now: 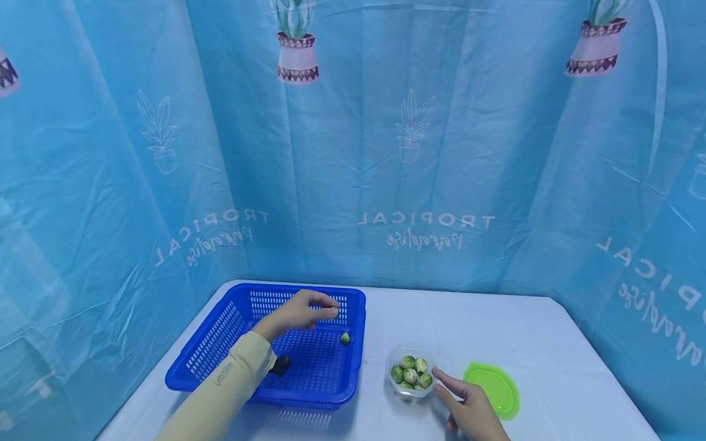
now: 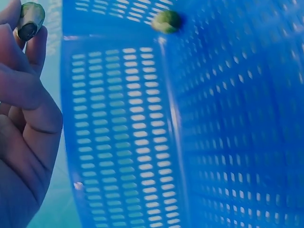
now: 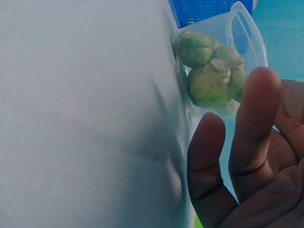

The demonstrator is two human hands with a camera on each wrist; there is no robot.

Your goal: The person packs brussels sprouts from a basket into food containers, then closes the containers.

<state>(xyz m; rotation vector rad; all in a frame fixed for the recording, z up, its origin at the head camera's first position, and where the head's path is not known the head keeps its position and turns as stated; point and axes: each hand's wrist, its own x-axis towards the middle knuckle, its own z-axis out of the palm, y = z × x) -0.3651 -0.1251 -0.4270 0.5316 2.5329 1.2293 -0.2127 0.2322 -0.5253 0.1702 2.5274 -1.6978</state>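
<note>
My left hand point(image 1: 300, 311) is over the back right part of a blue plastic basket point(image 1: 360, 343). Its thumb and fingers pinch a Brussels sprout point(image 2: 31, 18), whose cut stem end shows in the left wrist view. Another Brussels sprout point(image 1: 345, 337) lies in the basket near its right wall. To the right, a clear plastic container point(image 3: 209, 28) holds several Brussels sprouts point(image 1: 409, 375). My right hand point(image 1: 469, 404) is beside that container, fingers loosely extended and fingertips right at its wall.
A bright green lid point(image 1: 499, 392) lies on the white table point(image 1: 452, 318), just behind my right hand. Blue printed curtains point(image 1: 430, 184) surround the table at the back and sides. A black device point(image 1: 280, 365) is at my left wrist.
</note>
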